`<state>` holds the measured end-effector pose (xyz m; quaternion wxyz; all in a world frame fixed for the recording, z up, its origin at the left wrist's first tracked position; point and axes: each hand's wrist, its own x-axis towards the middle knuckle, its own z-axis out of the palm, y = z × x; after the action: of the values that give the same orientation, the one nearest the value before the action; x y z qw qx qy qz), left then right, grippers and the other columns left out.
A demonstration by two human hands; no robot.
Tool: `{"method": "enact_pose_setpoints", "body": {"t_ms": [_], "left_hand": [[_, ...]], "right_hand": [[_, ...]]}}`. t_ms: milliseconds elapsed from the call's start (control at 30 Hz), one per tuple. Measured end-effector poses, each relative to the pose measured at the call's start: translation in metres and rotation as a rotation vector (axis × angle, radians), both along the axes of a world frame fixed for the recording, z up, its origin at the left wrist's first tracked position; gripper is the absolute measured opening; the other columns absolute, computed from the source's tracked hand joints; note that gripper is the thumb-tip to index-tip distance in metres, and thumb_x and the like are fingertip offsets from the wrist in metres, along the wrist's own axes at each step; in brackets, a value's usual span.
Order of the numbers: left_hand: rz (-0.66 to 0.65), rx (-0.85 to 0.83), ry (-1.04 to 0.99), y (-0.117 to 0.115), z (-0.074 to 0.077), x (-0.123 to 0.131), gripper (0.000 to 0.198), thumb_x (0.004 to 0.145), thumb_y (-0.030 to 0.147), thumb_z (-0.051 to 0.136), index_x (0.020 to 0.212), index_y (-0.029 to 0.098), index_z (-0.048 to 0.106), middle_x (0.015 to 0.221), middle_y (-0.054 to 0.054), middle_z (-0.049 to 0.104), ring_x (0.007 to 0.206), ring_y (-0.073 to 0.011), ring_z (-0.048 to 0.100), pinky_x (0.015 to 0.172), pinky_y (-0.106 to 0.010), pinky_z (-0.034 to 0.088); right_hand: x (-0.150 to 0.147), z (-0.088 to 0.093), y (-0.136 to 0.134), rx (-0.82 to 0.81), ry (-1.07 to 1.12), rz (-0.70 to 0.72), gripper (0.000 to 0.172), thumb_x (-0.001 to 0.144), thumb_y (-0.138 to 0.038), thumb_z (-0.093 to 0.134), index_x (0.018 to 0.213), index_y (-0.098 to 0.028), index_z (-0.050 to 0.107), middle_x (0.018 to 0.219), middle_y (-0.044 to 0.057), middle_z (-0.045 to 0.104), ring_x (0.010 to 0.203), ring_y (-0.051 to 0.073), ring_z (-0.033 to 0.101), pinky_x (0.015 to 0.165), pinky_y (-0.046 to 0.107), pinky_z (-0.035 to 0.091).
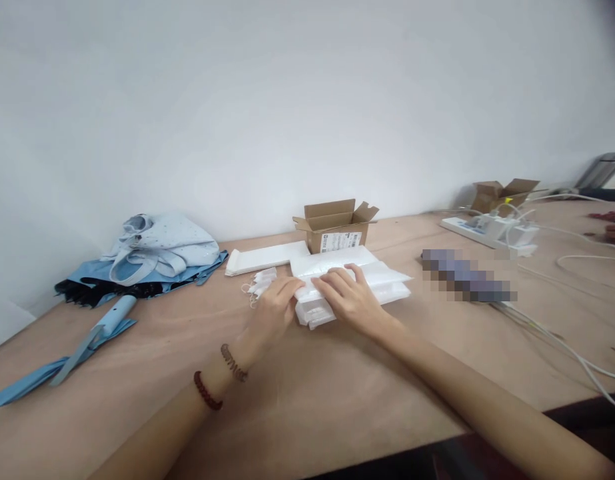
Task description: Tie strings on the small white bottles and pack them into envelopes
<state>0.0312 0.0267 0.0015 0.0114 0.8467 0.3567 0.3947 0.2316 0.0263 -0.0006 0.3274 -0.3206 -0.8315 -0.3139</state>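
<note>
A stack of thin white translucent bags (382,275) lies near the middle of the table. My left hand (274,303) pinches its left edge, fingertips together. My right hand (347,297) rests on top of the stack, its fingers bent and its fingertips on the upper sheet close to the left hand. Left of the stack are several small white packets with string loops (263,280). Behind them lies a flat white pack (267,257). An open cardboard box (332,230) with a white label stands just behind the bags.
At the left are a light blue bag (162,247) on a blue umbrella (84,273), and a blue umbrella sleeve (32,381). A blurred-out object (464,275), a power strip (462,230) with white cables and another open box (502,195) are at the right. The table's front edge runs lower right.
</note>
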Motion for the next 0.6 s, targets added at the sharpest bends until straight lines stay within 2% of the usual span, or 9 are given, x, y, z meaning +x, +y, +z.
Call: {"method": "enact_pose_setpoints", "body": {"t_ms": [133, 200, 233, 333, 400, 500, 600], "left_hand": [[0.104, -0.091, -0.099, 0.019, 0.014, 0.01, 0.019, 0.088, 0.023, 0.046, 0.095, 0.017, 0.064, 0.095, -0.009, 0.068, 0.088, -0.022, 0.061, 0.081, -0.035, 0.045], [0.148, -0.207, -0.21, 0.031, 0.021, 0.014, 0.019, 0.085, 0.03, 0.052, 0.085, 0.016, 0.064, 0.08, -0.006, 0.068, 0.075, -0.0195, 0.06, 0.071, -0.031, 0.045], [0.127, -0.296, -0.281, 0.038, 0.024, 0.016, 0.019, 0.083, 0.032, 0.055, 0.085, 0.016, 0.064, 0.077, -0.005, 0.067, 0.069, -0.018, 0.059, 0.066, -0.029, 0.045], [0.027, -0.667, -0.511, 0.059, 0.027, 0.016, 0.029, 0.071, 0.033, 0.069, 0.091, 0.013, 0.063, 0.068, -0.002, 0.064, 0.054, -0.013, 0.053, 0.054, -0.026, 0.041], [0.002, -0.86, -0.639, 0.07, 0.025, 0.015, 0.029, 0.063, 0.031, 0.076, 0.081, 0.011, 0.063, 0.062, -0.001, 0.061, 0.049, -0.0099, 0.048, 0.05, -0.024, 0.038], [-0.007, -0.953, -0.729, 0.083, 0.021, 0.014, 0.028, 0.06, 0.031, 0.078, 0.065, 0.01, 0.06, 0.06, -0.001, 0.058, 0.049, -0.008, 0.047, 0.05, -0.023, 0.037], [-0.009, -0.987, -0.76, 0.092, 0.018, 0.013, 0.031, 0.061, 0.031, 0.079, 0.058, 0.01, 0.056, 0.057, 0.0, 0.054, 0.051, -0.0077, 0.047, 0.05, -0.023, 0.037]], "right_hand": [[0.008, 0.002, 0.007, 0.061, 0.145, -0.123, 0.041, 0.088, -0.013, 0.045, 0.129, -0.018, 0.045, 0.12, 0.016, 0.055, 0.119, 0.029, 0.042, 0.094, 0.046, 0.028], [0.012, 0.003, 0.011, 0.082, 0.193, -0.169, 0.046, 0.087, -0.012, 0.045, 0.132, -0.019, 0.041, 0.129, 0.018, 0.047, 0.125, 0.031, 0.036, 0.095, 0.049, 0.028], [0.014, 0.003, 0.013, 0.087, 0.195, -0.182, 0.047, 0.086, -0.01, 0.044, 0.131, -0.019, 0.041, 0.132, 0.018, 0.045, 0.126, 0.032, 0.034, 0.095, 0.049, 0.028], [0.019, 0.001, 0.02, 0.057, 0.145, -0.219, 0.044, 0.084, -0.006, 0.044, 0.126, -0.018, 0.046, 0.133, 0.02, 0.043, 0.126, 0.032, 0.034, 0.094, 0.051, 0.028], [0.022, -0.002, 0.024, -0.003, 0.087, -0.255, 0.039, 0.083, -0.005, 0.044, 0.12, -0.016, 0.051, 0.13, 0.02, 0.046, 0.123, 0.032, 0.036, 0.094, 0.051, 0.027], [0.026, -0.006, 0.031, -0.094, 0.032, -0.296, 0.031, 0.085, -0.007, 0.044, 0.113, -0.015, 0.055, 0.125, 0.019, 0.05, 0.115, 0.031, 0.04, 0.09, 0.048, 0.03], [0.03, -0.01, 0.037, -0.175, 0.057, -0.288, 0.025, 0.087, -0.013, 0.045, 0.109, -0.015, 0.058, 0.12, 0.018, 0.053, 0.107, 0.029, 0.043, 0.083, 0.042, 0.036]]}}
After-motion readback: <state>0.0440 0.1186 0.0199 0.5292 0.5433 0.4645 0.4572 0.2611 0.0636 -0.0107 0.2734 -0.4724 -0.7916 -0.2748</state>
